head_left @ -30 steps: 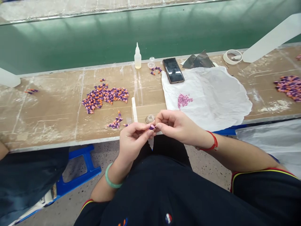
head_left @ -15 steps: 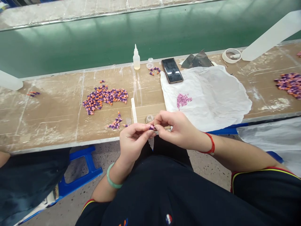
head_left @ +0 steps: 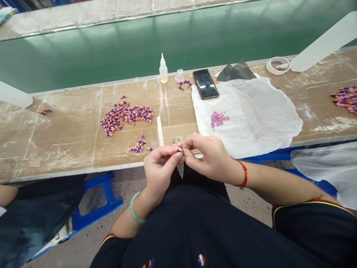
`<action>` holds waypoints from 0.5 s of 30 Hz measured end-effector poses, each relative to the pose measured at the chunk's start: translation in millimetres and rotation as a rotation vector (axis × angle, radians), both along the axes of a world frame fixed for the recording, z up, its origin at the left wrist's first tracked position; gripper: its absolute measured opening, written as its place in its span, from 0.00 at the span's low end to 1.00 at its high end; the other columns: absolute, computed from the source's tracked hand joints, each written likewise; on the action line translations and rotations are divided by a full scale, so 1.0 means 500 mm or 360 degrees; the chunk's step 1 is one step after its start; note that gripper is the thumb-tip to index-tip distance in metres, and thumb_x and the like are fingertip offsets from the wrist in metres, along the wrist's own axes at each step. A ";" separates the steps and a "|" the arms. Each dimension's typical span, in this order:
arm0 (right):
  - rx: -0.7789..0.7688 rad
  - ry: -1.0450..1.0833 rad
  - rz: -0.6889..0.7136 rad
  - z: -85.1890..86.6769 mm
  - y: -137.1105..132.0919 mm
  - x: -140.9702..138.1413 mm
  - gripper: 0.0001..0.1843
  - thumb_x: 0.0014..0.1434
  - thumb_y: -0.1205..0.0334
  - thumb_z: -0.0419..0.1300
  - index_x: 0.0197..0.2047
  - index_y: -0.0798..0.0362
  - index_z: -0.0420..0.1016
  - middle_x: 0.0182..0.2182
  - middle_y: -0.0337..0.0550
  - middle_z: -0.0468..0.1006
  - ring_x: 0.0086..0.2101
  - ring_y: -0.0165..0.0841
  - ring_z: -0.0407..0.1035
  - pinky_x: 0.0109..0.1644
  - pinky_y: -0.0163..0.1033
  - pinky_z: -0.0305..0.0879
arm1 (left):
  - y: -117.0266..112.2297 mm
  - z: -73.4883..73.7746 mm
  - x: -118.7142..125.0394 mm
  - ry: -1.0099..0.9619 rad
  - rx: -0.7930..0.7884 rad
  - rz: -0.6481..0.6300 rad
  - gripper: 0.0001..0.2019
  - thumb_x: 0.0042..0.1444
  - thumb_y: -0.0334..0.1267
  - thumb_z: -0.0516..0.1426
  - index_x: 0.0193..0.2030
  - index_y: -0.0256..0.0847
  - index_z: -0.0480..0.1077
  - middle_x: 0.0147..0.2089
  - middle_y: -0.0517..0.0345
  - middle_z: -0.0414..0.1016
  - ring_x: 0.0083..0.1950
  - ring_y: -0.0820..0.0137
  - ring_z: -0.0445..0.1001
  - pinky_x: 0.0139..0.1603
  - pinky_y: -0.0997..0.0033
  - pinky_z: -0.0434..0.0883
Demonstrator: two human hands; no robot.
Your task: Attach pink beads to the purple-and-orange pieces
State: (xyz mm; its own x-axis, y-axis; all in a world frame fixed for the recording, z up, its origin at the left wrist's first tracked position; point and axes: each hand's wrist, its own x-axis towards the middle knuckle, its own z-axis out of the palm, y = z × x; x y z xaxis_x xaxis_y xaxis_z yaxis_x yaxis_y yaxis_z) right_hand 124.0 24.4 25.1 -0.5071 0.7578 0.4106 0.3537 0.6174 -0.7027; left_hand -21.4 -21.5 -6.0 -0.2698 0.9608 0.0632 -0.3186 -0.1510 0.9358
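Observation:
Between thumb and forefinger, my left hand pinches a tiny purple and pink piece above the table's front edge. My right hand is closed in a pinch right against that piece; whether its fingertips hold something small of their own is hidden. Just beyond the fingers sits a small round clear dish, partly covered by my hands. A flat white stick lies on the cardboard to its left. Several purple, pink and orange pieces are scattered near my left hand.
A larger heap of similar pieces lies left. At the back stand a dropper bottle and a small clear cup. A phone overlaps a white cloth bearing pink beads. A tape roll lies right. Someone's arm shows left.
The whole view has shifted slightly, so the table things sit a little farther right. Both hands keep their pinch at the small piece, the right hand's angle slightly altered.

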 end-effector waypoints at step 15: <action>-0.0604 0.0284 0.0059 0.028 0.013 0.028 0.04 0.67 0.65 0.52 0.45 0.48 0.64 0.38 0.46 0.84 0.43 0.38 0.81 0.42 0.40 0.77 | 0.001 0.032 -0.015 -0.0208 -0.0394 -0.0265 0.19 0.40 0.48 0.74 0.34 0.40 0.77 0.29 0.58 0.83 0.25 0.71 0.80 0.27 0.74 0.80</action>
